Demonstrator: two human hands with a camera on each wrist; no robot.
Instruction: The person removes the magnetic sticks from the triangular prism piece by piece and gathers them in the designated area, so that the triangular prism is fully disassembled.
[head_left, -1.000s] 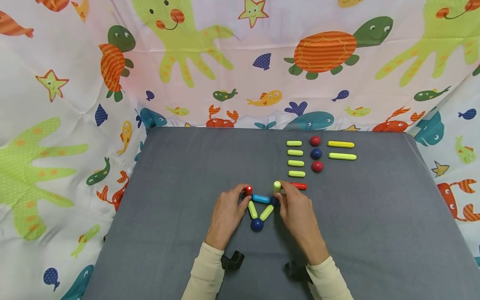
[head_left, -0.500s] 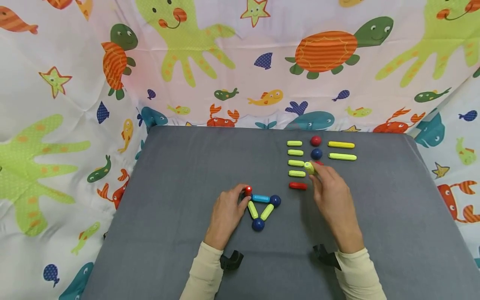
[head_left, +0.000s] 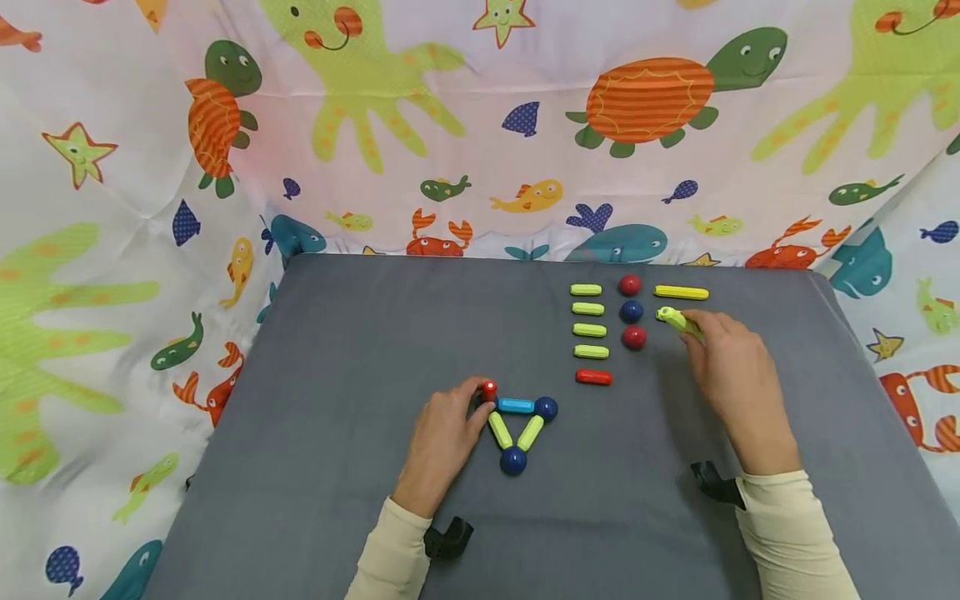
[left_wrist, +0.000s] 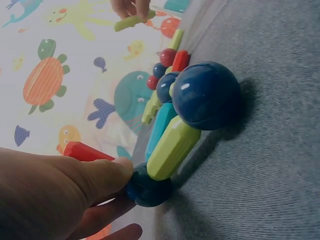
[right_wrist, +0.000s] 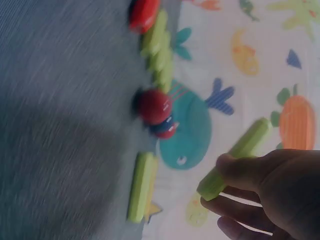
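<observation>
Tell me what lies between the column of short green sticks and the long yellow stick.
In the head view, a column of three balls, red, blue, red, lies between the short green sticks and the long yellow stick.

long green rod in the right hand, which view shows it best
The right wrist view: the long green rod fills the frame, pinched at its lower end by the right hand. The head view shows it small and half covered; the left wrist view shows it tiny, far off.
</observation>
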